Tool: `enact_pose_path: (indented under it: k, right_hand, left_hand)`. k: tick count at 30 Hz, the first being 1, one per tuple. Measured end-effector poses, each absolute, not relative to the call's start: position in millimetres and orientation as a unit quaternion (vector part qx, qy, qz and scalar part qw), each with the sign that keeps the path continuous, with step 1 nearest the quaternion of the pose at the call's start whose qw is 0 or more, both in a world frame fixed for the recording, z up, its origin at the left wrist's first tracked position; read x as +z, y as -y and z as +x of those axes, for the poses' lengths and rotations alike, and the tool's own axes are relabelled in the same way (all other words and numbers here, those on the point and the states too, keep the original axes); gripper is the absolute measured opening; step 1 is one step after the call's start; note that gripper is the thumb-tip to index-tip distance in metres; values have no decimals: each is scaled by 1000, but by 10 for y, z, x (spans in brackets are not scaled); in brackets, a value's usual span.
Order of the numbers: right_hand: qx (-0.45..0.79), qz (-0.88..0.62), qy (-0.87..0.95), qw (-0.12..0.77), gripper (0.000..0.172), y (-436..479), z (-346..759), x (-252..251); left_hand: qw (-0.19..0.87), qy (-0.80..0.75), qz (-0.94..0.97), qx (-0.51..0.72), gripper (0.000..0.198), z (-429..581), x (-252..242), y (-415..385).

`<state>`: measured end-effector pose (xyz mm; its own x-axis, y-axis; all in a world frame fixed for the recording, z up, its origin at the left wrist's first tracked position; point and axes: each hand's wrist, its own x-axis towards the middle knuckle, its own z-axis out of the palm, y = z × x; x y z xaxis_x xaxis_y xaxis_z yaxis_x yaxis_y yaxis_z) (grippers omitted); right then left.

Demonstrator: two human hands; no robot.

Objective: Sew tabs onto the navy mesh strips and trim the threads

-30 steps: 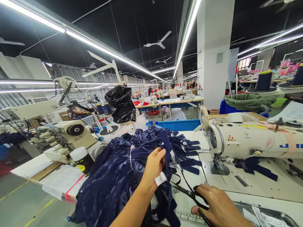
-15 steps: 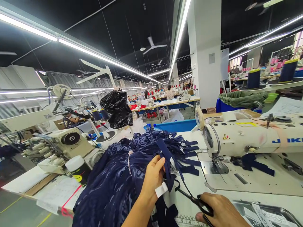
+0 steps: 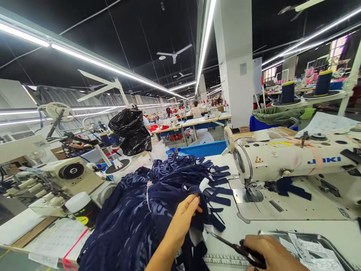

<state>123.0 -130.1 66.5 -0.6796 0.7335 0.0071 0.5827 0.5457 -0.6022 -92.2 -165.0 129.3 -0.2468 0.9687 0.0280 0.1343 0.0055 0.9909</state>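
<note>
A heap of navy patterned fabric (image 3: 126, 214) lies on the white table, tied with a pale band. At its right edge, my left hand (image 3: 184, 214) is closed on part of the navy fabric, thumb against fingers. Black scissors (image 3: 234, 246) are in my right hand (image 3: 270, 252), lower right, their blades pointing left toward a small white label (image 3: 208, 229) beside the fabric. Navy strips (image 3: 221, 191) fan out from the heap's right side, with a white tag (image 3: 204, 184) among them.
A JUKI sewing machine (image 3: 282, 158) stands at right. In front of it is a metal tray (image 3: 332, 241) of labels. A ruler (image 3: 222, 260) lies at the front edge. At left are a white-capped container (image 3: 81, 209), another machine (image 3: 70, 173) and a hanging black bag (image 3: 131, 131). People sit farther back.
The view has turned slightly right. My left hand has shifted its hold on the fabric, and the strip that stood up above it is down. The scissors have moved right and lower.
</note>
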Motion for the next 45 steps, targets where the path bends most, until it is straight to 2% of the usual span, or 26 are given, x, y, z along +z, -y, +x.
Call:
enact_pose_path:
  k: [6,13,19,26,36,38,41,45]
  right_hand:
    - [288,-415,852,136,23,1253,1133,716]
    - [237,-419,867,130,24,1215,1000,606]
    - [164,-449,871,113,24,1176,965,583]
    - [184,-438,872,119,19,1148,993,557]
    - [188,-442,871,103,17,1102,946,557]
    - [190,-443,872,90,17,1113,965,560]
    - [193,-451,869,69,19,1119,1008,541]
    - [193,-444,870,90,24,1118,1039,507]
  left_hand:
    - [450,-584,437,514,43,-914,1255,1717]
    - [416,-557,465,548,30,-910,1213,1696]
    - [415,-541,471,560,36,-917,1190,1697]
    - [412,-531,445,591,42,-925,1215,1707]
    - [395,-498,522,569,37,-954,1211,1649]
    - [344,-524,552,551,33,-1020,1158,1610]
    - [172,-604,610,484,22,-1136,1080,1576]
    - [-57,-646,729,219,20,-1202,1014,1560]
